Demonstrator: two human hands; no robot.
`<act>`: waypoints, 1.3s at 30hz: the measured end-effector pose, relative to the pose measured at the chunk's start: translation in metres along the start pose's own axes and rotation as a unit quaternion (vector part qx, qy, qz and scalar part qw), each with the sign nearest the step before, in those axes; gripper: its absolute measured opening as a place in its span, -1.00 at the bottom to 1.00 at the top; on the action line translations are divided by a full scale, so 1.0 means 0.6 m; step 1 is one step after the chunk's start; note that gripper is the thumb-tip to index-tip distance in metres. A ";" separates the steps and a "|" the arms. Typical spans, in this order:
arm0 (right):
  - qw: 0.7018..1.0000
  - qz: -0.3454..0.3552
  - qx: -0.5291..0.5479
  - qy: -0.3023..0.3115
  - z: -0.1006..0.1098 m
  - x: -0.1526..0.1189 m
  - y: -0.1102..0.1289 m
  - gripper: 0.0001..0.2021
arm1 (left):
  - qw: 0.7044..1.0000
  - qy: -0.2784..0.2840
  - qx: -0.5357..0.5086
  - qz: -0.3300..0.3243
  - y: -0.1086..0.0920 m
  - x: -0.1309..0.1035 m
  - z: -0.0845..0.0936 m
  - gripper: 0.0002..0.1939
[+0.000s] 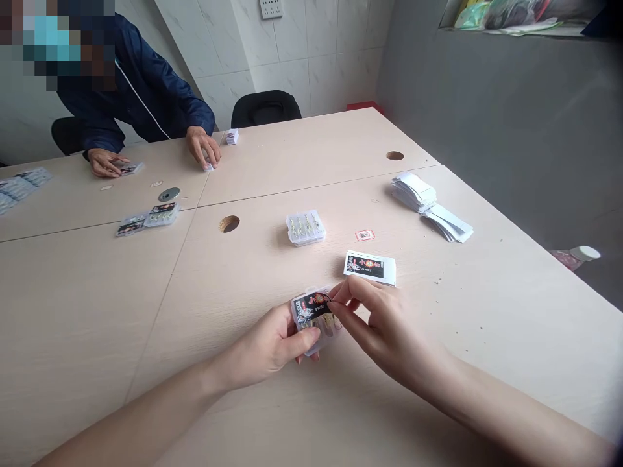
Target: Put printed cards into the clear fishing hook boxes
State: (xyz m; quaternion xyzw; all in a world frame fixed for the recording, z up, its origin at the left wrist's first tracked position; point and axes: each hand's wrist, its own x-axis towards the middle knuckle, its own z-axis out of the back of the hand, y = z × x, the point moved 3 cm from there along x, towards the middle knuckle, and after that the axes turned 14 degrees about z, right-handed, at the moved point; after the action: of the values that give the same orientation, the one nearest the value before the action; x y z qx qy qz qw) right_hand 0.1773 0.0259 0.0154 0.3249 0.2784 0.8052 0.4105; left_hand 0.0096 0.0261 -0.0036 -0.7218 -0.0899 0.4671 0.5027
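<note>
Left hand point(278, 342) gripping the clear case point(311, 344), right hand point(377, 321) pinching the black label's point(311, 309) corner: smooth it flat gradually.

A pale wood-grain worktop point(272, 168) with seams and round cable holes point(229, 224) fills the room. Behind it, a black chair point(266, 108) stands before marbled wall tiles point(328, 55) bearing a multi-socket outlet point(271, 8). At right, a plain gray wall point(467, 104) has a recessed ledge point(520, 32), under soft, diffuse light.
</note>
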 end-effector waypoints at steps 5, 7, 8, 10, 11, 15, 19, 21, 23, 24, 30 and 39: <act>1.000 -0.005 -0.004 0.008 0.003 -0.001 0.002 -0.85 | 1.000 0.013 -0.006 0.003 -0.005 0.002 -0.004 -0.84; 1.000 -0.012 0.002 0.013 0.003 -0.001 0.003 -0.85 | 1.000 0.015 -0.006 0.004 -0.008 0.002 -0.006 -0.83; 1.000 -0.016 0.005 0.015 0.004 -0.001 0.003 -0.85 | 1.000 0.016 -0.006 0.004 -0.010 0.002 -0.006 -0.82; 1.000 -0.022 0.009 0.019 0.004 -0.001 0.004 -0.84 | 1.000 0.019 -0.007 0.003 -0.011 0.002 -0.007 -0.82; 0.999 -0.025 0.010 0.020 0.005 -0.001 0.005 -0.84 | 1.000 0.019 -0.006 0.004 -0.011 0.003 -0.008 -0.81; 0.999 -0.026 0.006 0.023 0.007 -0.003 0.008 -0.81 | 1.000 0.013 0.003 0.012 -0.008 0.004 -0.006 -0.82; 0.999 -0.023 0.022 0.025 0.008 -0.005 0.012 -0.80 | 0.999 0.002 0.015 0.028 -0.004 0.005 -0.004 -0.82; 0.999 -0.014 0.038 0.021 0.008 -0.004 0.015 -0.80 | 0.999 -0.003 0.021 0.034 -0.003 0.005 -0.004 -0.82; 0.999 -0.002 0.048 0.017 0.010 -0.003 0.019 -0.80 | 0.999 -0.004 0.019 0.035 -0.004 0.004 -0.004 -0.82; 0.999 0.005 0.051 0.015 0.010 -0.002 0.021 -0.79 | 0.999 -0.003 0.016 0.034 -0.004 0.004 -0.005 -0.81; 0.999 0.018 0.049 0.014 0.015 -0.001 0.026 -0.79 | 1.000 -0.002 0.001 0.029 -0.009 0.003 -0.007 -0.83; 0.999 -0.010 0.000 0.046 0.010 -0.012 0.023 -0.82 | 1.000 0.006 0.010 0.007 -0.012 0.004 -0.005 -0.86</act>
State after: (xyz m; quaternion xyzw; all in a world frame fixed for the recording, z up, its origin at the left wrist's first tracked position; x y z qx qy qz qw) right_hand 0.1782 0.0140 0.0269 0.2848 0.3000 0.8151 0.4056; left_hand 0.0158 0.0289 0.0011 -0.7200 -0.0768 0.4670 0.5075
